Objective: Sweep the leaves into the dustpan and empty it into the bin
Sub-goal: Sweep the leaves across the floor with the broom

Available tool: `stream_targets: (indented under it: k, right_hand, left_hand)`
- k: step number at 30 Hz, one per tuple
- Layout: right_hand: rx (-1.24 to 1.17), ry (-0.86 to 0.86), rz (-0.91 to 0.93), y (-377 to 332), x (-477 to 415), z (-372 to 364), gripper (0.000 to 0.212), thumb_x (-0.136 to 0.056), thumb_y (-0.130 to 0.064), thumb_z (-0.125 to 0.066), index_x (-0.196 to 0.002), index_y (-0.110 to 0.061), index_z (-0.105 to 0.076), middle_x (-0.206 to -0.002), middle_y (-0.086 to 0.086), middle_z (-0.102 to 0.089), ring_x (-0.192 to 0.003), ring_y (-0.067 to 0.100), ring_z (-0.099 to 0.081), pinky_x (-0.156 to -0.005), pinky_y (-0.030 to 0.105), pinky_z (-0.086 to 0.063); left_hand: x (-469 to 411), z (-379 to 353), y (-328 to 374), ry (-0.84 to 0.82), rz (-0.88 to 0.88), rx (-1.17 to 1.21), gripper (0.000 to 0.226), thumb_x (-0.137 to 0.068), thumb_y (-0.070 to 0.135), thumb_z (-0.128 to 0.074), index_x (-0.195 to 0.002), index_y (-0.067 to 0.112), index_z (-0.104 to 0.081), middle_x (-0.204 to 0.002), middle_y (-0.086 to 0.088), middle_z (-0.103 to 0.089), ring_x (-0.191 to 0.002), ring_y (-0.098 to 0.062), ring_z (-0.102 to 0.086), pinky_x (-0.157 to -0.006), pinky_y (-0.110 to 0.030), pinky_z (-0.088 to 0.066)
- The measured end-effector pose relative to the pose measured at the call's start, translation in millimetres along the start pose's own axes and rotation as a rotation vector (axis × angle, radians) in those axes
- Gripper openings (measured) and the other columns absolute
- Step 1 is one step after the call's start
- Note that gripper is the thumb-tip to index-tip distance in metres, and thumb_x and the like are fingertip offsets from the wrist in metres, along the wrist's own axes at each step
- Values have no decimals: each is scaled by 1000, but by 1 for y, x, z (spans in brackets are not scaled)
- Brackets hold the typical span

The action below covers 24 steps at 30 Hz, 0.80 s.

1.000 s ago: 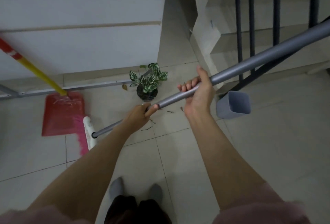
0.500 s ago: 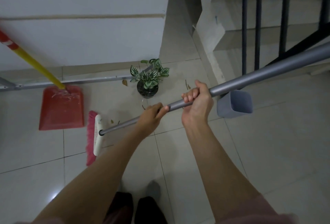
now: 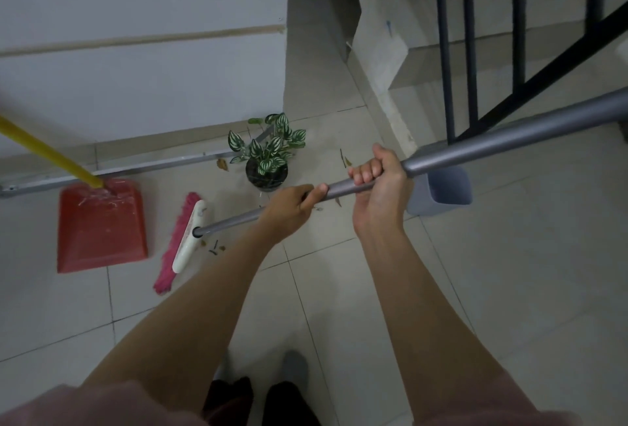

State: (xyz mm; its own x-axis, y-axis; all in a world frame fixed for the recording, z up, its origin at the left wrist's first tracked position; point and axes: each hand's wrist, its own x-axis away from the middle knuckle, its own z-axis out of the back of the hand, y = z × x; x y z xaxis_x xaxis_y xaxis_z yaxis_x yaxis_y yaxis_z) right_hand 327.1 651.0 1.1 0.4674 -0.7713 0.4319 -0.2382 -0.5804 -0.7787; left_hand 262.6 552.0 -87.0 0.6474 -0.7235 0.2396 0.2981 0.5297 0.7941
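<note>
Both hands grip the grey broom handle [image 3: 509, 133]: my left hand [image 3: 289, 211] lower down, my right hand [image 3: 380, 187] higher up. The broom head [image 3: 185, 238], white with pink bristles, rests on the floor tiles just right of the red dustpan [image 3: 102, 225], which lies flat with its yellow handle [image 3: 44, 150] rising to the upper left. Small leaf bits [image 3: 214, 249] lie beside the broom head. More dry leaves [image 3: 222, 164] lie near the wall rail and close to my right hand. The grey bin [image 3: 445, 191] stands right of my right hand, partly hidden by it.
A small potted plant [image 3: 268, 157] with striped leaves stands on the floor between the dustpan and the bin. A metal rail [image 3: 153, 169] runs along the white wall's base. Stairs with a black railing [image 3: 469, 52] rise at the upper right. My feet [image 3: 265, 388] are at the bottom centre.
The broom head has swung back from the dustpan's edge toward me and then slightly right, now angled beside the dustpan. Both hands shifted right along with the handle.
</note>
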Motion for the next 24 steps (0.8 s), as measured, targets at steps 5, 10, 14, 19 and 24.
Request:
stream_targets:
  k: [5, 10, 14, 19, 24]
  right_hand:
    - [-35, -2, 0, 31, -12, 6, 40, -90, -3, -51, -56, -16, -37, -49, -2, -32, -46, 13, -34, -68, 31, -46]
    - [-55, 54, 39, 83, -19, -9, 44, -90, 0, -50, -51, -17, -37, -49, -3, -34, -47, 13, -36, -77, 35, -48]
    - [-3, 105, 89, 117, -8, -16, 42, -90, 1, -51, -54, -14, -35, -47, -4, -34, -49, 11, -37, -72, 30, -46]
    - [43, 202, 233, 114, 20, -5, 33, -88, -4, -59, -59, -11, -45, -51, 1, -42, -52, 15, -46, -71, 33, -52]
    - [-86, 305, 283, 106, 42, -1, 40, -87, -5, -59, -56, -16, -37, -47, -2, -31, -47, 14, -32, -58, 28, -40]
  left_hand:
    - [-23, 4, -31, -41, -28, -40, 65, -74, 69, -19, -63, 12, -47, -54, -3, -43, -51, -16, -40, -52, -30, -28]
    - [-49, 19, -84, -127, -83, -85, 51, -86, 56, -27, -65, 14, -47, -57, -3, -42, -53, -16, -38, -54, -31, -29]
    - [-51, 24, -114, -227, -136, -82, 38, -88, 43, -26, -62, 19, -40, -57, 3, -38, -53, -9, -35, -53, -22, -27]
    - [-33, 14, -116, -346, -189, -62, 40, -97, 36, -29, -62, 18, -37, -58, 2, -38, -53, -8, -35, -53, -17, -31]
    - [-20, 14, -121, -395, -251, -78, 58, -72, 62, -15, -70, 10, -40, -63, -8, -41, -53, -11, -34, -52, -22, -27]
